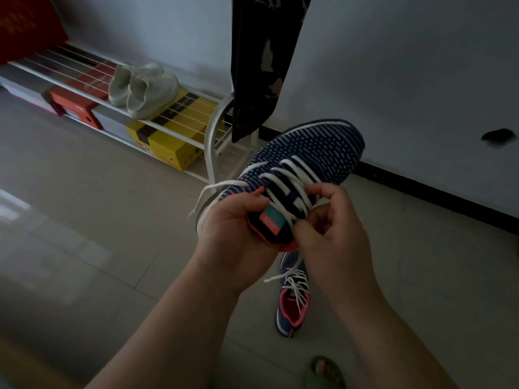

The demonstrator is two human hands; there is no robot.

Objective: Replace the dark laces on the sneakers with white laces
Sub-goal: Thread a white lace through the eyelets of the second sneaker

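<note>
I hold a navy knit sneaker (309, 147) with pink trim in the air, toe pointing away. My left hand (233, 226) grips its heel and tongue from the left. A white lace (286, 178) crosses its eyelets, with one loose end trailing left. My right hand (331, 226) pinches the lace at the top right eyelets. A second matching sneaker (293, 301) lies on the floor below, threaded with a white lace.
A white wire shoe rack (213, 127) stands against the wall, carrying pale sneakers (140, 89) above yellow and red shoe boxes. Dark clothing (261, 60) hangs beside it. My foot in a green slipper (323, 372) shows at the bottom. Tiled floor all around.
</note>
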